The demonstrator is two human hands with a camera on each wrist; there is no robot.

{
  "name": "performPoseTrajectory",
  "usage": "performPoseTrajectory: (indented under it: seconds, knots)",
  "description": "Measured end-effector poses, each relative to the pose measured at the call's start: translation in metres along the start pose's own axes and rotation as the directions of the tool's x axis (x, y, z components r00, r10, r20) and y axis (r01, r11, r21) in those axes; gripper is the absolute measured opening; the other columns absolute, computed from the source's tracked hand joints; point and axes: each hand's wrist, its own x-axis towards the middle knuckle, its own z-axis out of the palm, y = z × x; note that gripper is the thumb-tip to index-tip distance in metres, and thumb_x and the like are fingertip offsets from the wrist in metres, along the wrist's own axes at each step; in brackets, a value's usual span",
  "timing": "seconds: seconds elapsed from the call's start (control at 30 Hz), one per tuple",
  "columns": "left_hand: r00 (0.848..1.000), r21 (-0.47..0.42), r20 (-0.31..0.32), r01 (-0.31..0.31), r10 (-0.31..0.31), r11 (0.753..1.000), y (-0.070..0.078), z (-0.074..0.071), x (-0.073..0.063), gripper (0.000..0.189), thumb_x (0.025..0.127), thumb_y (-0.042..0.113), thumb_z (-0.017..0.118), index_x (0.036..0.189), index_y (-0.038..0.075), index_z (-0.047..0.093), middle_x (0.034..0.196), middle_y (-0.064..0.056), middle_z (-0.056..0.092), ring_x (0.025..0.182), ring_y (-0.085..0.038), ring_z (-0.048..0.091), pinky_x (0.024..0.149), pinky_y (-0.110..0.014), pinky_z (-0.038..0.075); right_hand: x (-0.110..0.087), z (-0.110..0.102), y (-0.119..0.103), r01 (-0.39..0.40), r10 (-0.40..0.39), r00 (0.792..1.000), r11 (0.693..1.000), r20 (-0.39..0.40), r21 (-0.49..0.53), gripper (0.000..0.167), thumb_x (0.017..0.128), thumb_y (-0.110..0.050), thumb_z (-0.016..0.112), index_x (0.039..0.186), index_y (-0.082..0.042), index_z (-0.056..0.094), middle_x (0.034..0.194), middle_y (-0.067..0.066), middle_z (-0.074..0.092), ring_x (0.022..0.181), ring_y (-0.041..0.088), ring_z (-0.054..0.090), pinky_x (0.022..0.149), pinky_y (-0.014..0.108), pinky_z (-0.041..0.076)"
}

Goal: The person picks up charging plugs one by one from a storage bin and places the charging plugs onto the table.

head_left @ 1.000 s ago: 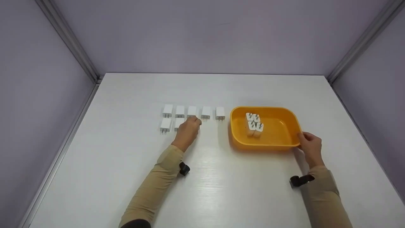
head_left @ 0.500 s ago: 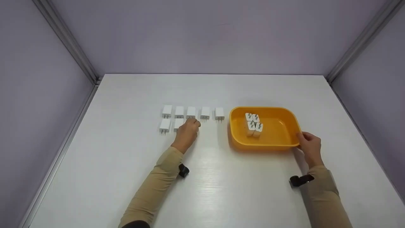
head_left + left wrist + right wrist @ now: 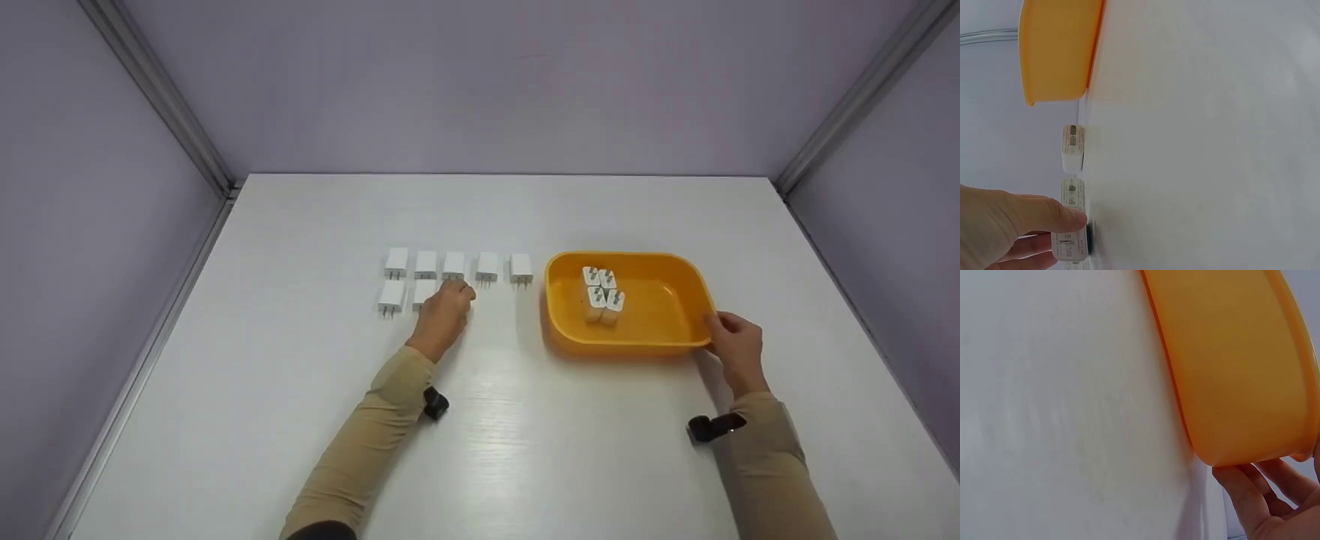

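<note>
My left hand [image 3: 442, 319] pinches a white plug-in phone charger [image 3: 1069, 246] low at the tabletop, thumb on the near side; the hand mostly hides it in the head view. It is at the right end of a front row, beside another white charger [image 3: 424, 291] partly covered by the hand. My right hand [image 3: 736, 346] holds the front right corner of an orange plastic bin [image 3: 630, 345], its fingers under the rim against the outer wall in the right wrist view. Inside the bin, several white chargers [image 3: 602, 296] stand close together at the left, prongs up.
Behind the left hand lies a back row of several white chargers [image 3: 487, 265], prongs facing the person. One more charger [image 3: 391, 295] lies at the left end of the front row. Pale walls [image 3: 495, 90] enclose the white table [image 3: 540, 450] at the back and sides.
Over the last second my left hand has drawn slightly toward the person, showing more of the back-row charger behind its fingertips. The right hand and the bin stay in place.
</note>
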Motion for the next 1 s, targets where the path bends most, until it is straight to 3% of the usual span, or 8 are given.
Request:
performPoseTrajectory:
  seconds: [0.23,0.63,0.83,1.0]
  knots:
    - [1.000,-0.018,0.017,-0.007,0.007,1.000,-0.001,-0.001,0.000,0.014,0.083,-0.008,0.065,0.095,-0.001,0.069,0.099,-0.013,0.067,0.097,-0.025,0.065,0.076,-0.029,0.059,-0.001,-0.001,0.000,0.018,-0.018,1.000,1.000,0.014,0.002,0.057,0.097,-0.031,0.051,0.140,0.006,0.044,0.094,-0.014,0.054,0.080,-0.007,0.057,0.070,0.006,0.052]
    - [0.996,-0.027,0.074,0.044,-0.042,0.999,0.003,-0.002,0.001,0.019,0.084,-0.005,0.066,0.101,0.000,0.069,0.106,-0.011,0.067,0.103,-0.025,0.065,0.075,-0.029,0.059,0.003,0.000,0.002,0.019,-0.019,1.000,0.999,-0.011,-0.028,0.055,0.097,-0.031,0.049,0.138,0.005,0.047,0.095,-0.013,0.054,0.079,-0.007,0.057,0.068,0.005,0.052]
    - [0.998,-0.052,0.068,0.012,-0.009,0.999,0.010,-0.004,0.003,0.020,0.082,-0.006,0.067,0.101,0.001,0.068,0.105,-0.011,0.067,0.104,-0.026,0.065,0.075,-0.031,0.059,0.002,0.000,0.001,0.002,-0.002,1.000,1.000,-0.008,-0.027,0.055,0.097,-0.030,0.049,0.140,0.004,0.045,0.098,-0.011,0.054,0.080,-0.007,0.057,0.069,0.005,0.052]
    - [0.996,-0.069,0.085,-0.011,0.017,0.998,0.016,-0.003,0.002,0.019,0.083,-0.003,0.067,0.102,0.000,0.068,0.105,-0.011,0.067,0.101,-0.026,0.065,0.077,-0.031,0.059,0.001,0.001,0.000,-0.007,0.007,1.000,0.999,-0.002,-0.039,0.055,0.097,-0.031,0.048,0.140,0.004,0.045,0.113,0.001,0.057,0.081,-0.007,0.057,0.070,0.005,0.052]
